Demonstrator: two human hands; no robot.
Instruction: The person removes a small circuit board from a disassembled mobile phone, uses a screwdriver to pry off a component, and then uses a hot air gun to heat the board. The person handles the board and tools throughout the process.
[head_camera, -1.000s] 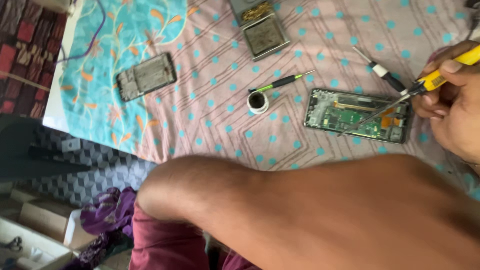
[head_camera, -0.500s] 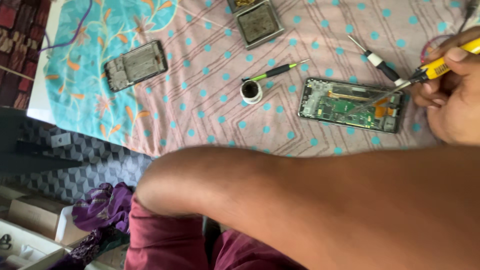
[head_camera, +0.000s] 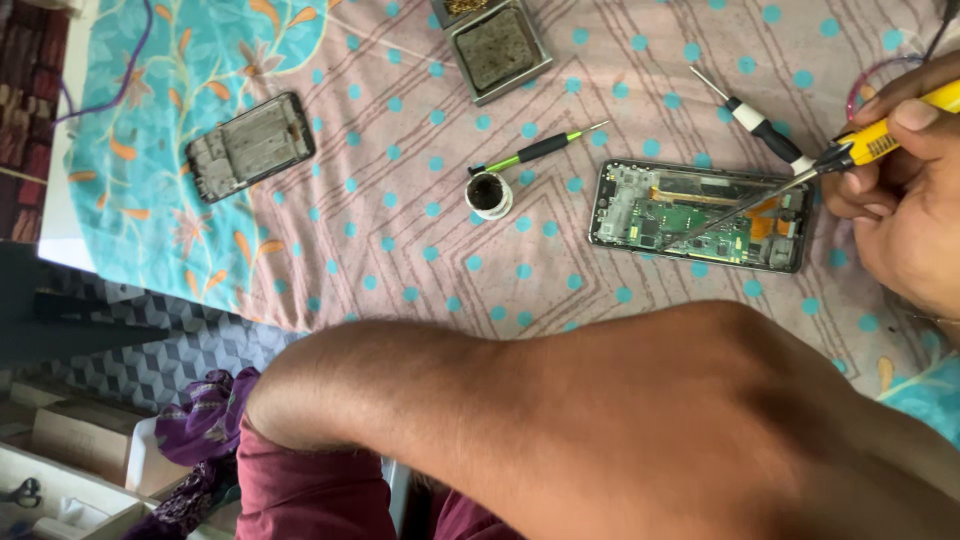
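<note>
Head view: right hand (head_camera: 905, 190) is staying closed around the yellow soldering iron (head_camera: 880, 140), tip now sitting on the board of the open phone (head_camera: 700, 215) lying on the patterned cloth (head_camera: 400, 240), barely shifted since a second ago; left hand out of frame, only forearm (head_camera: 600, 430) showing.

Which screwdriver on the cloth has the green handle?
The thin green-and-black screwdriver beside the small round pot; the other loose one, black-and-white, lies near the right hand.

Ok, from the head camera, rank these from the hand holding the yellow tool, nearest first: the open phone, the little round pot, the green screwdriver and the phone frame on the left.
1. Open phone, beside the hand.
2. Green screwdriver, centre.
3. Pot, centre, close to call.
4. Phone frame, far left.
</note>
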